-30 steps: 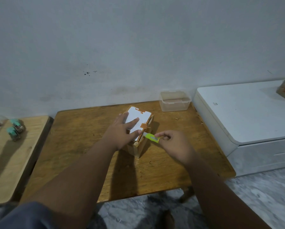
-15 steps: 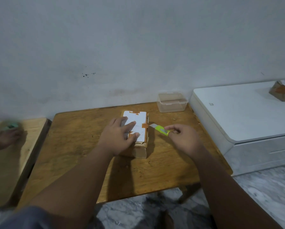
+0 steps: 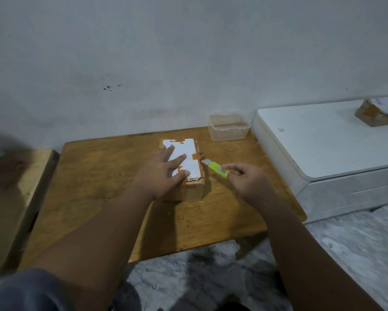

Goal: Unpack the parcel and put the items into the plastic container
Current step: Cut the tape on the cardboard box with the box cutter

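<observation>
Cardboard parcel with white label and orange tape at frame centre on worn wooden table, left hand spread flat on it, right hand pinching lime-green box cutter against its right edge, clear rectangular plastic container upper right, white cabinet beside

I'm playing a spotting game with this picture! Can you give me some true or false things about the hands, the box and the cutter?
1. The left hand lies flat on top of the parcel. True.
2. The right hand holds a red pair of scissors. False: it holds a green cutter.
3. The cutter's blade points at the parcel's right side. True.
4. The plastic container sits on the white cabinet. False: it stands at the table's far right corner.
5. The parcel is wide open. False: it is shut, with orange tape on it.
</observation>
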